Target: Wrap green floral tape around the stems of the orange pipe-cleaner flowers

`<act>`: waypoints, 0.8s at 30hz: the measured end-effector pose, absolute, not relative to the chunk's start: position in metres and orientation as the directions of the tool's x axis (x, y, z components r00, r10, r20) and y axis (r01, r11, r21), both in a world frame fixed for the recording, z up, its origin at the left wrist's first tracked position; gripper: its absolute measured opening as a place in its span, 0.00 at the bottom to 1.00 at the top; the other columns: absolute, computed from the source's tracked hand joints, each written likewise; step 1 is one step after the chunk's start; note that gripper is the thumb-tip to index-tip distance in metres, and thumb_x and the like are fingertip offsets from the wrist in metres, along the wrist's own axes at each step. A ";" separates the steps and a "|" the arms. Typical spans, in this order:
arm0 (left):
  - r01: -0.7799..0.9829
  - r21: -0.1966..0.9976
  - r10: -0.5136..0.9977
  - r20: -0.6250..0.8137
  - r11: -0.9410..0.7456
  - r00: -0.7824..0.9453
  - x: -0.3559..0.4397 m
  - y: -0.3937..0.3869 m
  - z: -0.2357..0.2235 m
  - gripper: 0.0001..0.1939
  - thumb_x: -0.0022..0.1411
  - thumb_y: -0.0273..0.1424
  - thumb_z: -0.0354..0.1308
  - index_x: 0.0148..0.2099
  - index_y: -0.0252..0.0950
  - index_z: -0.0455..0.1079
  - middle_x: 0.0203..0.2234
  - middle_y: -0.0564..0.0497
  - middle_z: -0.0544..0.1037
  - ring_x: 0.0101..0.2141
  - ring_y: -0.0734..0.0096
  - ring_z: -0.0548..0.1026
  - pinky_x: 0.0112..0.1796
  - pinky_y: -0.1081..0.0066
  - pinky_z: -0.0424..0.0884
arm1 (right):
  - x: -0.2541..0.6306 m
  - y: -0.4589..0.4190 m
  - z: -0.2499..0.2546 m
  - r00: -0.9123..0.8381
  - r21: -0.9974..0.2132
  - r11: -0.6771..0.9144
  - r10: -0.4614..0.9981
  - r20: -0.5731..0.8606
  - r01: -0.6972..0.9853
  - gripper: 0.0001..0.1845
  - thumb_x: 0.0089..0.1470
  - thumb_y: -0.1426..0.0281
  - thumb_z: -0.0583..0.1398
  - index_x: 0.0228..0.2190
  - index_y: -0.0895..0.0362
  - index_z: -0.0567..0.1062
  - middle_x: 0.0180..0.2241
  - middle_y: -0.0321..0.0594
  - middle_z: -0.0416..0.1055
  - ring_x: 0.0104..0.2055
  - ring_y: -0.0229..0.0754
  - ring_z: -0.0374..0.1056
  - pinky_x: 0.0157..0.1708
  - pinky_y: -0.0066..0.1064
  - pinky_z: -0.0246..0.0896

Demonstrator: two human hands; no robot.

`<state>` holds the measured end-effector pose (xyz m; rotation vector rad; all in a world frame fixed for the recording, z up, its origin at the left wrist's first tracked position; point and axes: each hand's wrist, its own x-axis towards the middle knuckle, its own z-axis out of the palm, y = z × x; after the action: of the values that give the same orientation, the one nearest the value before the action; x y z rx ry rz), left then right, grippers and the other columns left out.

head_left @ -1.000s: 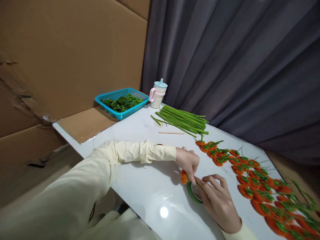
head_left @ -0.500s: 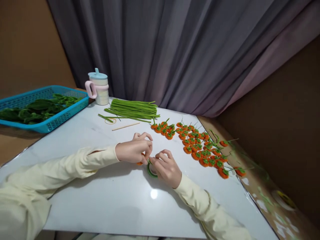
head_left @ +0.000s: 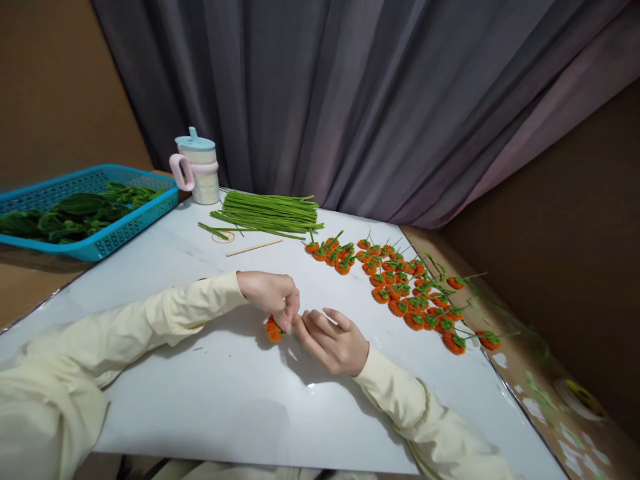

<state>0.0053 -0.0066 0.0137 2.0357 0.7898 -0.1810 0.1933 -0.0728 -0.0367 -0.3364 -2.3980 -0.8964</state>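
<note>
head view: the left hand (head_left: 273,293) comes in from the left, its fingers closed in a pinch on the green top of an orange piece (head_left: 273,329), which is held just above or against the white counter (head_left: 200,400); i cannot tell whether it touches. the right hand (head_left: 337,343) is close beside it, thumb and forefinger brought together at the left hand's fingertips, the other fingers loosely bent and spread. whether the right hand grips anything there is too small to tell. both arms wear pale cream sleeves (head_left: 165,320).

beyond the hands, a slim wooden stick (head_left: 255,248) lies on the counter, with a pile of green stems (head_left: 270,212) behind it. a cup (head_left: 205,188) with a pale blue lid and a pink handle stands upright to the left of the pile. at the far left is a blue basket (head_left: 135,228) holding green leafy pieces (head_left: 77,212). to the right, a small cluster of orange pieces with green tops (head_left: 330,252) lies near the ends of the stems, and a larger cluster (head_left: 400,287) spreads towards the counter's right edge. a grey curtain (head_left: 300,100) hangs behind.
</note>
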 end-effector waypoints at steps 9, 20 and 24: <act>0.666 0.420 0.637 -0.230 -0.617 0.736 0.008 -0.028 0.025 0.09 0.45 0.29 0.65 0.31 0.37 0.69 0.38 0.52 0.74 0.57 0.50 0.50 0.50 0.56 0.53 | 0.193 -0.069 -0.039 -0.670 0.218 0.819 0.249 0.700 0.532 0.09 0.57 0.80 0.51 0.35 0.60 0.69 0.25 0.37 0.73 0.33 0.37 0.66 0.44 0.37 0.51; 0.593 -0.089 0.535 0.339 -0.800 0.774 0.020 -0.054 0.012 0.09 0.57 0.18 0.49 0.29 0.32 0.66 0.44 0.43 0.70 0.58 0.47 0.50 0.44 0.52 0.55 | 0.190 -0.066 -0.044 -0.436 -0.204 0.785 0.517 0.736 0.585 0.09 0.58 0.75 0.52 0.29 0.59 0.70 0.21 0.34 0.68 0.28 0.35 0.63 0.41 0.37 0.50; 0.588 -0.034 0.552 0.304 -0.808 0.776 0.020 -0.053 0.014 0.10 0.56 0.18 0.48 0.26 0.32 0.66 0.42 0.43 0.70 0.57 0.47 0.51 0.44 0.52 0.54 | 0.192 -0.065 -0.046 -0.478 -0.169 0.787 0.514 0.712 0.594 0.08 0.57 0.77 0.52 0.30 0.60 0.70 0.20 0.34 0.68 0.29 0.37 0.63 0.42 0.38 0.50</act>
<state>0.0199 -0.0527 0.0141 3.0802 0.9932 0.4618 0.1918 -0.0651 -0.0460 -0.8180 -2.1751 -0.1283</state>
